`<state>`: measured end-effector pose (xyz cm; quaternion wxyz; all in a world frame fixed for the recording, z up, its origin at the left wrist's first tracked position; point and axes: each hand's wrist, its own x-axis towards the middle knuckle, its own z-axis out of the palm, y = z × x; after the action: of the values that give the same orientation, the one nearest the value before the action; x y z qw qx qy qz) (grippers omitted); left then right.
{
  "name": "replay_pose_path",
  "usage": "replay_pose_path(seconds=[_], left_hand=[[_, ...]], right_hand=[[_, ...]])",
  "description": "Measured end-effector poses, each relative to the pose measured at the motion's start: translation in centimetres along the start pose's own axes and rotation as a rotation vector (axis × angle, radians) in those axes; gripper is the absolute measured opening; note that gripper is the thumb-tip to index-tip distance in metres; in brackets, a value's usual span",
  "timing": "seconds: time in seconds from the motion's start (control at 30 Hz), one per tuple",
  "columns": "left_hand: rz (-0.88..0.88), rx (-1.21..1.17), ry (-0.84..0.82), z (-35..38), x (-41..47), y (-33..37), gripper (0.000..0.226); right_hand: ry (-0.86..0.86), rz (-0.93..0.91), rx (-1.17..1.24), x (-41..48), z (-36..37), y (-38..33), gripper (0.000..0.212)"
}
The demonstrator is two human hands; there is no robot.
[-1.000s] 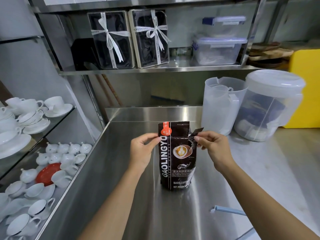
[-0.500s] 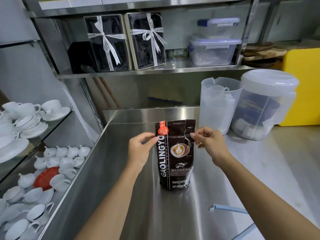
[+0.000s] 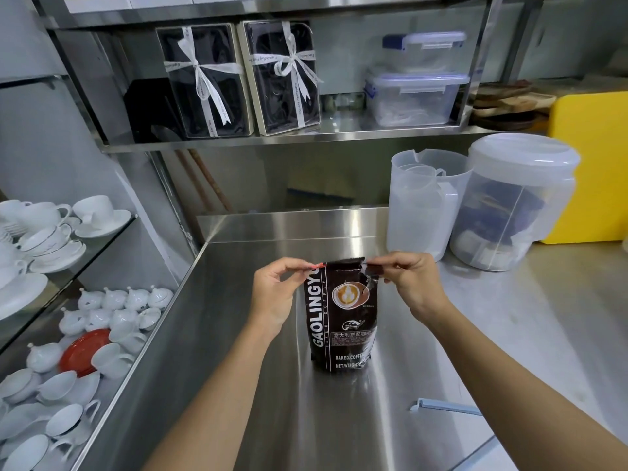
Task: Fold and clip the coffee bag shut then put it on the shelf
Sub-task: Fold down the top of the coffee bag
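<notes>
A dark brown coffee bag (image 3: 341, 321) stands upright on the steel counter (image 3: 244, 334). My left hand (image 3: 275, 294) pinches its top left corner, where a red patch shows. My right hand (image 3: 413, 283) pinches the top right corner. The bag's top edge is bent over toward the back, so the bag looks shorter. A pale blue bag clip (image 3: 445, 406) lies flat on the counter to the near right, untouched. The steel shelf (image 3: 289, 139) runs across the back wall above the counter.
The shelf holds two ribboned black gift boxes (image 3: 204, 79) and stacked plastic tubs (image 3: 416, 96). A translucent pitcher (image 3: 421, 209) and a lidded jar (image 3: 516, 202) stand at the back right beside a yellow board (image 3: 591, 168). White cups and teapots (image 3: 112, 311) fill glass shelves at left.
Both hands have moved from the bag's upper sides to its top corners, and the top strip has folded down, hiding the red label.
</notes>
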<state>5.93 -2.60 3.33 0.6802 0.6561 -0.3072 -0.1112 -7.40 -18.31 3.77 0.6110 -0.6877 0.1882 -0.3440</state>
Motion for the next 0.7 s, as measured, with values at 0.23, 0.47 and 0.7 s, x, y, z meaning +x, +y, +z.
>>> replay_pose_path(seconds=[0.23,0.47,0.7], left_hand=[[0.015,0.115,-0.062,-0.3,0.5,-0.3,0.039],[0.099,0.298,-0.084,-0.5,1.0,-0.3,0.046],[0.195,0.586,-0.120,-0.9,1.4,-0.5,0.050]], right_hand=[[-0.029,-0.070,-0.083,0.0,0.0,0.2,0.043],[-0.098,-0.010,-0.066,-0.4,-1.1,-0.5,0.020],[-0.070,0.053,-0.151,0.4,-0.4,-1.1,0.016]])
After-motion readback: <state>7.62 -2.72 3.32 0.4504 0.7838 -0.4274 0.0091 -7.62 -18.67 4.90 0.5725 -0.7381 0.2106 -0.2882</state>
